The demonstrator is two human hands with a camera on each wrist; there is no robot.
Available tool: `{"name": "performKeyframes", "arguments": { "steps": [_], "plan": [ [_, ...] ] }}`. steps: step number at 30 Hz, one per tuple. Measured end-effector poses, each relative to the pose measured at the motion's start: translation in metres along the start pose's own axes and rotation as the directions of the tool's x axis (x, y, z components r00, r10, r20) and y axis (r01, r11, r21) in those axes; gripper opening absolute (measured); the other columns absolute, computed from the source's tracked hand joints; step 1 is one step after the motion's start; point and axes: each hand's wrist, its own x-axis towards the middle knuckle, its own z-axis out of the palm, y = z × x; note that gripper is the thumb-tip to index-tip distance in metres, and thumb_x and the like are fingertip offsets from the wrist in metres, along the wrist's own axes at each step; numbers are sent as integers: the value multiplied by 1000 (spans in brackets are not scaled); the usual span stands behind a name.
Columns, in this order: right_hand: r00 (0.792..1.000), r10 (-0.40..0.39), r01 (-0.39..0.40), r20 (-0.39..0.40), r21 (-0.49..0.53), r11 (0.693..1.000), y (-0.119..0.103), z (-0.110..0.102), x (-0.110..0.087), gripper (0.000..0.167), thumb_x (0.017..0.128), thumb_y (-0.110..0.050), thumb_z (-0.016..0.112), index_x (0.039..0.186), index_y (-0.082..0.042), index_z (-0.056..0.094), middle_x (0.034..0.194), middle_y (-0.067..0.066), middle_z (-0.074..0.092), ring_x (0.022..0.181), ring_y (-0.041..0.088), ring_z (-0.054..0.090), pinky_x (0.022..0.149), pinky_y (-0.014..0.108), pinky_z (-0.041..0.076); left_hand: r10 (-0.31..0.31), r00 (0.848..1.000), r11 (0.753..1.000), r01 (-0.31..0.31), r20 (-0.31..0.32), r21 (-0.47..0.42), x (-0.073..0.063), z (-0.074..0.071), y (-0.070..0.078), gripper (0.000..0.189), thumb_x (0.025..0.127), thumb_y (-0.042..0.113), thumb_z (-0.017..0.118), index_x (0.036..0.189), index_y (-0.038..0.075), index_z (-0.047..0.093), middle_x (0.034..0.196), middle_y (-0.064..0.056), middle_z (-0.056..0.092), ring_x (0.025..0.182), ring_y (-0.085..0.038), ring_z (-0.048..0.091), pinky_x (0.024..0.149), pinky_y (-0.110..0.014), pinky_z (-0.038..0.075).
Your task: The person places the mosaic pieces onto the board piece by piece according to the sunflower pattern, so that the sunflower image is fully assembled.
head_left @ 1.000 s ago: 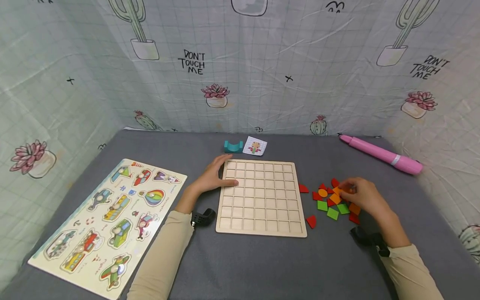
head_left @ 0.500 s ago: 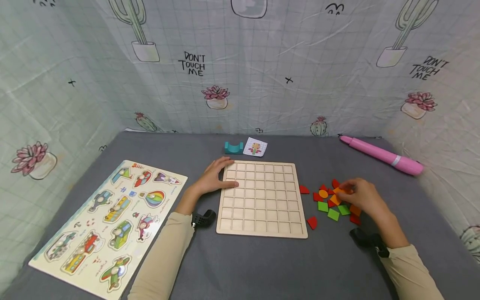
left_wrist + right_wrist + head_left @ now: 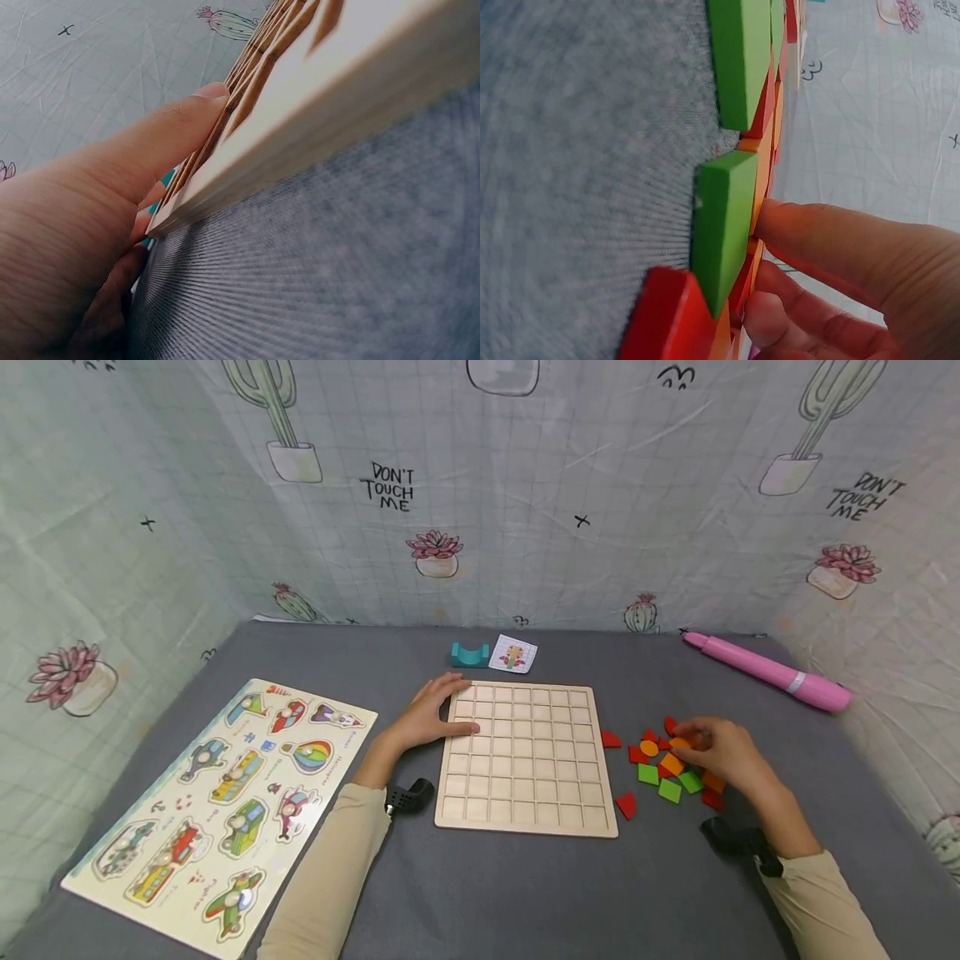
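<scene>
A pale wooden grid board (image 3: pixel 525 758) lies flat on the grey cloth. My left hand (image 3: pixel 429 714) rests on its upper left side, thumb laid over the rim, other fingers stretched along the edge to the far corner. In the left wrist view the thumb (image 3: pixel 180 120) presses the top of the rim. To the right of the board lies a loose pile of small red, orange and green blocks. My right hand (image 3: pixel 716 747) is at this pile, thumb and fingertips pinching an orange block (image 3: pixel 680 743). A green block (image 3: pixel 726 225) stands close beside the thumb in the right wrist view.
A picture puzzle board (image 3: pixel 225 810) lies at the left. Behind the grid board are a teal holder (image 3: pixel 470 655) and a patterned card (image 3: pixel 513 654). A pink pen-shaped object (image 3: pixel 772 672) lies back right. Printed curtains enclose the table.
The right hand's thumb and fingertips have shifted slightly at the orange block over the pile. The left hand stays on the board; the whole view has moved a little.
</scene>
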Motion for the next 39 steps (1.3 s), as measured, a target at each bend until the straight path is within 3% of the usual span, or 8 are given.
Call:
{"name": "performKeyframes", "arguments": {
  "steps": [9,21,28,31,36,39],
  "plan": [
    [1000,3,-3,-2,33,999,-1,1,-2,25,88,-9,71,108,6,68,102,25,68,83,33,65,60,28,51,12,1000,1000,-12,-2,4,-1,0,1,79,84,30,76,150,11,39,160,-11,23,148,-40,7,114,-65,11],
    [998,4,-3,-62,10,1000,-4,0,-1,26,89,-10,71,109,5,69,100,22,64,72,20,54,55,27,45,7,1000,1000,-7,-1,4,-1,1,-1,79,84,32,77,150,12,39,160,-11,23,148,-40,7,114,-65,13],
    [997,-28,26,-78,-23,999,-12,3,3,25,87,-10,72,107,5,70,79,10,59,62,16,47,51,26,37,7,1000,1000,-7,-1,9,0,1,0,79,84,31,77,151,12,39,160,-11,23,148,-38,9,115,-64,12],
    [997,-41,39,-66,-22,999,-19,4,7,26,87,-9,72,108,6,70,83,13,60,68,20,50,54,28,38,7,1000,1000,-7,6,13,-1,0,0,79,84,33,76,151,12,39,160,-11,23,148,-39,9,115,-63,12],
    [996,-75,75,-44,-7,997,-32,5,17,27,88,-8,71,109,7,69,104,25,64,88,35,60,65,38,51,5,1000,1000,-5,7,6,-1,0,0,79,84,33,76,151,12,38,161,-10,22,149,-39,8,115,-63,12],
    [995,-93,93,-48,-3,996,-40,5,23,26,87,-6,70,109,8,68,105,27,64,89,37,60,69,43,53,9,1000,1000,-9,3,6,-1,0,-1,78,85,33,76,151,13,39,161,-10,22,148,-39,7,115,-63,12]
  ]
}}
